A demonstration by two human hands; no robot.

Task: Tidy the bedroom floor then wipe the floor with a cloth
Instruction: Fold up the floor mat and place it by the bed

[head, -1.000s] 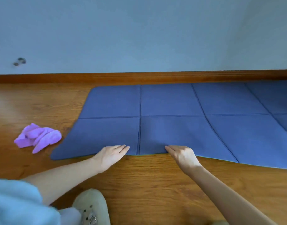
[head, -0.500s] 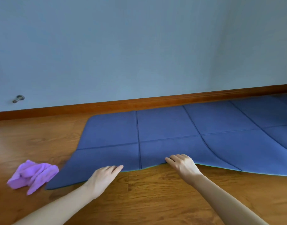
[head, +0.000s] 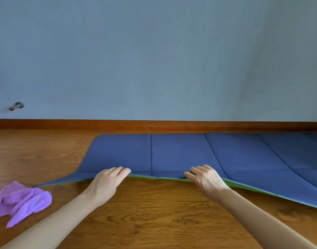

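- Left hand (head: 107,184) and right hand (head: 205,179), fingers curled, gripped the near edge of the blue mat (head: 181,153), lifted off the wooden floor (head: 154,212) to show its green underside.
- Held only near the middle, the mat's unsupported ends likely risked sagging or folding crookedly along its creases.
- Purple cloth (head: 21,200) lay crumpled on the floor just left of the mat's corner, where that corner could have snagged it.

Matt blue foam mat (head: 181,151) (green underside), glossy wood-grain floor (head: 163,212), soft purple cloth (head: 23,202)
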